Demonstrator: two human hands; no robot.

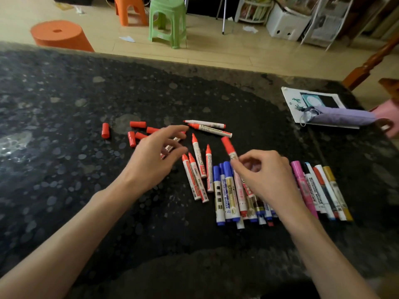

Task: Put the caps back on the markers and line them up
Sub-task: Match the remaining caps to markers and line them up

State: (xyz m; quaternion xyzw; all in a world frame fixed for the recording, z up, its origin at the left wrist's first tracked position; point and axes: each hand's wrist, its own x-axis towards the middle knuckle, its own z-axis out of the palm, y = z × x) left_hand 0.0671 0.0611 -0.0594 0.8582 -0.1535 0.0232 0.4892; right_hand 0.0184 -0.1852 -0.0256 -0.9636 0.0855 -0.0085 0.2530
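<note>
My right hand (267,178) pinches a capped red marker (228,147), its cap pointing up and away. My left hand (155,156) hovers with spread fingers over a marker that it partly hides. Several loose red caps (137,124) lie to the left, one (105,130) apart from the others. Several uncapped red markers (195,178) lie between my hands, and two more (207,127) lie farther back. A row of capped markers in blue (228,190), pink (302,184) and other colours lies side by side on the black stone table (64,126), partly under my right hand.
A paper sheet (291,98) with a folded purple umbrella (341,116) lies at the table's right back. Beyond the far edge stand an orange stool (60,35), another orange stool (129,9) and a green stool (167,20).
</note>
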